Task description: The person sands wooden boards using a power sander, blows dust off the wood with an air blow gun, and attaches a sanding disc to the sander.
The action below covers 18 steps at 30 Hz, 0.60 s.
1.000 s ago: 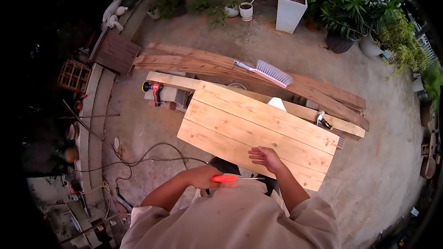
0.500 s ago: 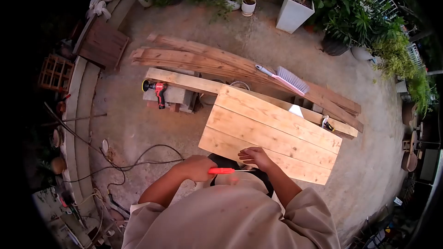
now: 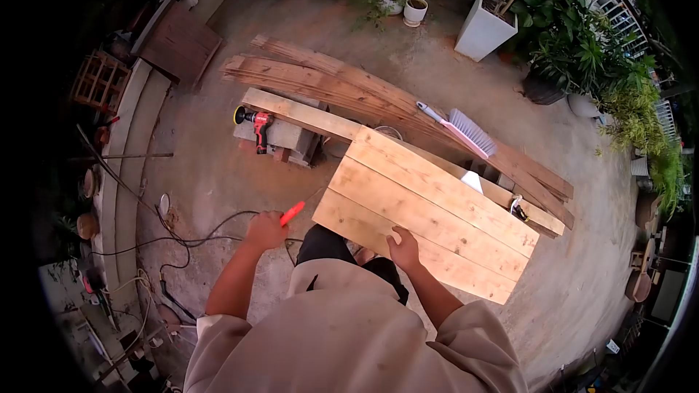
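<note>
My left hand [image 3: 266,231] is closed round a slim tool with an orange-red handle [image 3: 293,212], held out to the left of my body. Its working end is too faint to make out. A pale wooden panel [image 3: 429,211] of several joined boards lies slanted in front of me. At the panel's near edge is my right hand [image 3: 405,249], its fingers bent over the edge and the thumb to the left; the undersides of the fingers are hidden.
A red cordless power tool [image 3: 261,129] with a round pad sits on blocks beside a long beam [image 3: 302,111]. A brush [image 3: 466,131] lies on brown planks [image 3: 313,76] behind the panel. Black cable [image 3: 211,236] crosses the floor at left; potted plants [image 3: 486,28] stand at the back.
My left hand has moved outward to the left and up, and the orange-red tool now points up and right. My right hand has gone from spread fingers to bent ones at the panel edge.
</note>
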Tool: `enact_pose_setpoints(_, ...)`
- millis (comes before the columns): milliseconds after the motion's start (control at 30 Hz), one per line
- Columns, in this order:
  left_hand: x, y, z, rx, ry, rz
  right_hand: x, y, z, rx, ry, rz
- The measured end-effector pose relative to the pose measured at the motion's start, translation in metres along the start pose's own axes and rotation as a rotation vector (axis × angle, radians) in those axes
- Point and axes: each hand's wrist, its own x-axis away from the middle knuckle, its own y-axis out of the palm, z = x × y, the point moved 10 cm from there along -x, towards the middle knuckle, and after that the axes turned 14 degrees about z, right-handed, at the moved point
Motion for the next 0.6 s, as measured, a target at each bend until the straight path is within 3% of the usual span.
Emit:
enact_pose_setpoints(67,-0.014,0.012,-0.017,0.070,-0.063,0.053,-0.009,-0.008,-0.009,0.058,-0.164,0.105)
enact_pose_setpoints(167,-0.024,0.033,-0.032,0.053,0.010,-0.024,-0.021,0.002,-0.020,0.289,-0.262,0.105)
enact_pose_setpoints(367,-0.047,0.041,-0.070,0.282,0.029,-0.284,-0.067,0.065,-0.103,0.568,-0.442,-0.101)
enact_pose_setpoints(400,-0.056,0.035,-0.090,0.250,-0.090,-0.219,-0.081,0.080,-0.120,0.601,-0.489,-0.130)
enact_pose_setpoints(533,-0.058,0.060,-0.119,0.327,0.058,-0.432,-0.133,0.134,-0.177,0.719,-0.662,-0.243)
enact_pose_setpoints(600,-0.067,0.061,-0.147,0.307,-0.025,-0.298,-0.152,0.159,-0.201,0.825,-0.759,-0.352)
